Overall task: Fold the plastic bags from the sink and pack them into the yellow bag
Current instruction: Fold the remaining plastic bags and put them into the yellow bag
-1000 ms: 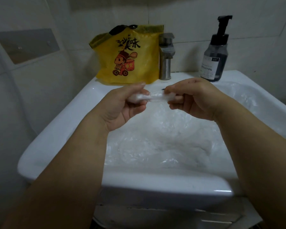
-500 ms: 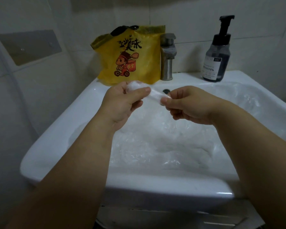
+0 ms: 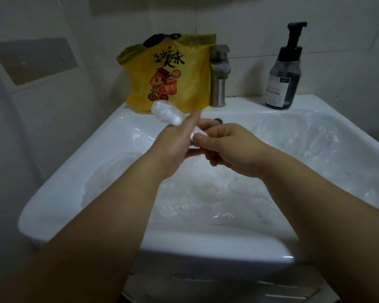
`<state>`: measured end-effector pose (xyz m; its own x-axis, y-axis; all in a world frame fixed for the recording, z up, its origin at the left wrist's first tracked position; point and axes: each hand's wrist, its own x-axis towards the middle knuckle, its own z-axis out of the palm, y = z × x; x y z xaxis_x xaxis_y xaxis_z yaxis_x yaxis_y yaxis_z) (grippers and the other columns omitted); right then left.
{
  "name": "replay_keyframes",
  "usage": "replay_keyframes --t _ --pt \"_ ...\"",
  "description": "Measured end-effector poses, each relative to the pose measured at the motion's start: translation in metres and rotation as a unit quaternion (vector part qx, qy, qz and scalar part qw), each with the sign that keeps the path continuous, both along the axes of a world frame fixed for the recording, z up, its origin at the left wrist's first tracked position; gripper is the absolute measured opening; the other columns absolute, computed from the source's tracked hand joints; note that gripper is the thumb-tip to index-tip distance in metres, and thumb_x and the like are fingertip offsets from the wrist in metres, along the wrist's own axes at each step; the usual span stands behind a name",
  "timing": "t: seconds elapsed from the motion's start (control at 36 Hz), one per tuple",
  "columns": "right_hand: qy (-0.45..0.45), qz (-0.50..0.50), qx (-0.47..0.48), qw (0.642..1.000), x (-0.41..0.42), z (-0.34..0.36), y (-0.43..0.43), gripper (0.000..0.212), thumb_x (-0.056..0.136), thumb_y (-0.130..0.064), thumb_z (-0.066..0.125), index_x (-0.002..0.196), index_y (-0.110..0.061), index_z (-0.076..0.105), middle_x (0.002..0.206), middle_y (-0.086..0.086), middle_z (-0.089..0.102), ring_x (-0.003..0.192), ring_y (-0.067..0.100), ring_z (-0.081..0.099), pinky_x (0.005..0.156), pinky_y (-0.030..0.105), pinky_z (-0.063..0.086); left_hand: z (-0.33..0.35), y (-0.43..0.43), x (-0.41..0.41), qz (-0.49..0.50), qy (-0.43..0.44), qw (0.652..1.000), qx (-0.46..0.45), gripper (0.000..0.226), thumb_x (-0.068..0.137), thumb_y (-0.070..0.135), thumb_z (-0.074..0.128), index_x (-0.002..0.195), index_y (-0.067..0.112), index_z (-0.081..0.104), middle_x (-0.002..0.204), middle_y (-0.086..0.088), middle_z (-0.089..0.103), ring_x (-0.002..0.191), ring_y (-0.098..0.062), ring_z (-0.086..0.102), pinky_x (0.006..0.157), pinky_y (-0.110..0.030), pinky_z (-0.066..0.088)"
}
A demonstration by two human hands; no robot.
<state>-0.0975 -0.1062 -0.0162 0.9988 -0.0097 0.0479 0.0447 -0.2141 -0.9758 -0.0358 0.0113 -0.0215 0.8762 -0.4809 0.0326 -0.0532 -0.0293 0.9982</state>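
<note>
The rolled clear plastic bag [image 3: 165, 114], gripped by the left hand [image 3: 175, 147] and pinched by the right hand [image 3: 230, 149], is pointing toward the yellow printed plastic bag [image 3: 184, 84].

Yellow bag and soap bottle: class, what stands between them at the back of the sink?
A metal tap stands between the yellow bag and the soap bottle, shown in the head view.
</note>
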Motion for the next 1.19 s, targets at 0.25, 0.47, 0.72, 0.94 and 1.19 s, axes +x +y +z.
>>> replay_keyframes --t 0.25,0.47,0.72,0.94,1.19 --pt "0.04 -0.009 -0.017 0.999 0.003 0.001 -0.005 0.026 0.094 -0.02 0.058 0.099 0.004 0.067 0.063 0.002 0.05 0.057 0.011 0.045 0.058 0.023 0.042 0.001 0.011 0.015 0.22 -0.028 0.975 -0.008 0.027 0.082 0.044 0.073 0.083 0.017 0.068 0.065 0.002 0.057 0.062 -0.012 0.051 0.061 -0.027 0.045" --pt "0.053 -0.033 -0.001 0.998 0.003 0.001 -0.015 0.026 0.093 -0.017 0.059 0.099 0.008 0.065 0.064 0.004 0.049 0.058 0.014 0.044 0.06 0.026 0.041 0.001 0.017 0.012 0.191 -0.039 0.98 -0.03 0.029 0.08 0.038 0.075 0.09 0.011 0.069 0.052 0.008 0.055 0.048 -0.004 0.051 0.052 -0.017 0.046" --pt "0.045 -0.092 -0.023 0.995 -0.003 0.0 -0.03 0.019 0.092 -0.013 0.059 0.096 0.005 0.066 0.07 0.008 0.051 0.062 0.016 0.046 0.06 0.027 0.042 0.013 0.025 -0.003 0.087 0.036 0.994 -0.061 0.01 0.096 0.011 0.057 0.094 0.006 0.065 0.077 -0.005 0.066 0.059 -0.003 0.066 0.057 -0.012 0.051" --pt "-0.022 -0.086 -0.064 0.994 -0.004 0.031 -0.03 0.021 0.091 -0.021 0.062 0.085 -0.001 0.065 0.077 0.01 0.057 0.067 0.018 0.049 0.066 0.03 0.044 0.042 0.032 -0.001 0.136 -0.083 0.986 -0.055 0.011 0.089 0.009 0.066 0.079 0.013 0.068 0.053 0.007 0.064 0.054 0.0 0.062 0.057 -0.011 0.05" --pt "-0.102 -0.125 -0.03 0.986 0.011 0.072 -0.028 0.025 0.094 -0.036 0.057 0.104 -0.013 0.062 0.084 0.004 0.055 0.073 0.017 0.05 0.063 0.025 0.046 0.082 0.029 0.013 0.213 -0.098 0.964 -0.122 0.012 0.092 0.011 0.064 0.082 0.017 0.065 0.055 0.007 0.064 0.049 0.001 0.058 0.054 -0.01 0.048"
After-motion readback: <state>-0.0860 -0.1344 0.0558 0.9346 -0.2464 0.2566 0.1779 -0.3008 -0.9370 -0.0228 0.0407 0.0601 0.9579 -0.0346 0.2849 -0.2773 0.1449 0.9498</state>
